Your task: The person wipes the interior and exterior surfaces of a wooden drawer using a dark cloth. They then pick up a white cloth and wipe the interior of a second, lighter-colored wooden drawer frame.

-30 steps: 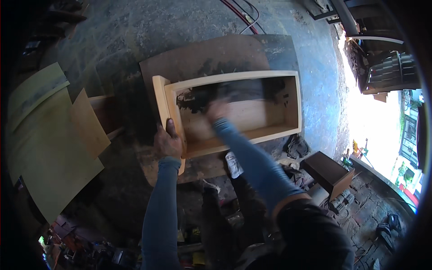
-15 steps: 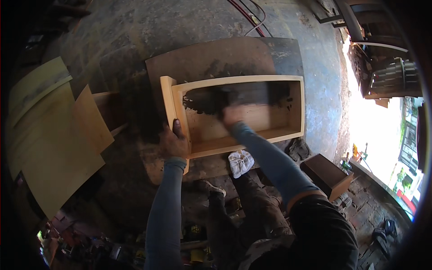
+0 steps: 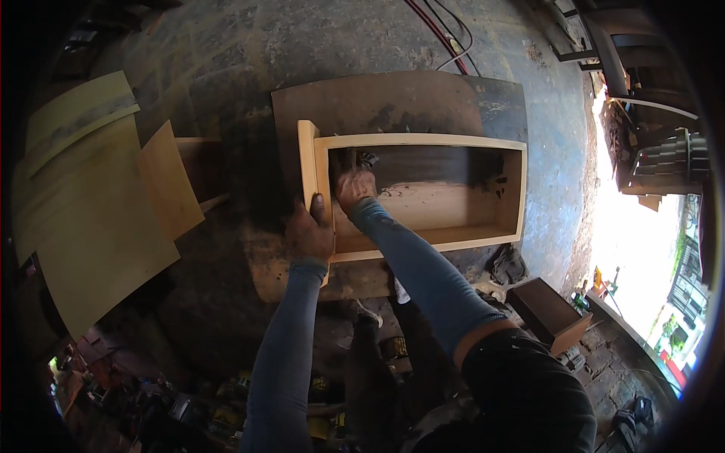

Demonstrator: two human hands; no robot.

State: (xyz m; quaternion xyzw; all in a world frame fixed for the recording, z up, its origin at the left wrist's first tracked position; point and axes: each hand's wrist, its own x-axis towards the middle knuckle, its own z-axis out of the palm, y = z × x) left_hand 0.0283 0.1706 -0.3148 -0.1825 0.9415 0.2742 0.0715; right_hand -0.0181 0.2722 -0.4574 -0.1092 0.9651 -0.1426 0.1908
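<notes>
A pale wooden drawer (image 3: 434,246) lies with its open side up, its thicker front panel (image 3: 309,162) at the left. My left hand (image 3: 310,230) grips that panel, with the thumb on its top edge and the fingers over the outer face. Inside the drawer, at its left end, my right hand (image 3: 355,187) is closed on a crumpled dark rag (image 3: 368,160), partly hidden by the fingers. Dark stain (image 3: 445,162) covers the far part of the drawer's inside; its near part is bare pale wood with a few dark smudges.
Beneath the drawer is a stained brown board (image 3: 325,106). Yellowish panels (image 3: 98,219) lie at the left. A small brown drawer (image 3: 545,311) stands at the near right, beside a dark crumpled cloth (image 3: 507,264). Hoses (image 3: 442,34) cross the floor at the far side.
My right hand has swept left along the drawer's inside to its left end, and the dark stain now reaches further across. My left hand keeps its grip on the front panel.
</notes>
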